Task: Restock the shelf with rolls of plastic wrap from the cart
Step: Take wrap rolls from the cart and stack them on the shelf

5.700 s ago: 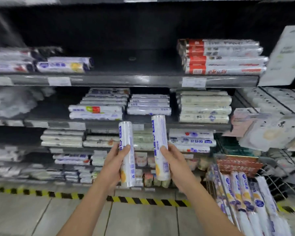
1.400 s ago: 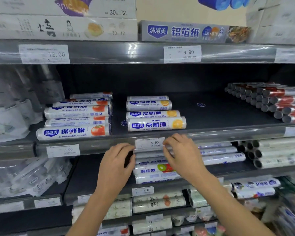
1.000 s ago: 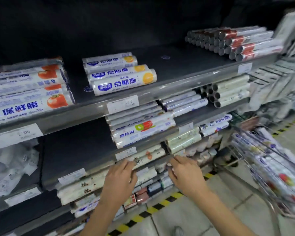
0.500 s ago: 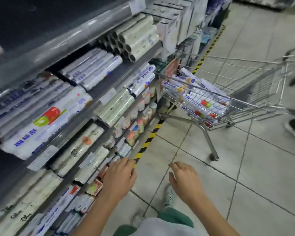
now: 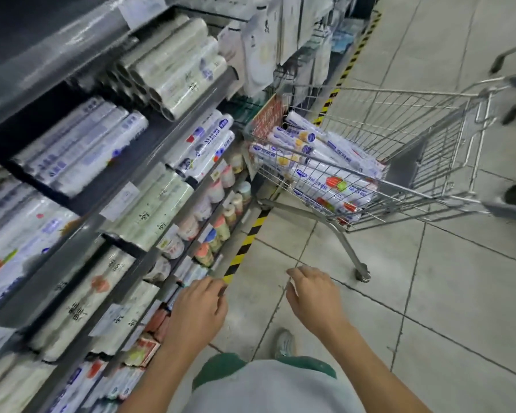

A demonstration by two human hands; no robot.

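Two hands show, the left hand and the right hand. There is one cart with one wheel in sight. It holds a heap of rolls of plastic wrap, ten at least, too overlapped for an exact count. The shelf shows at least four boards. There is one shoe and one striped floor tape.
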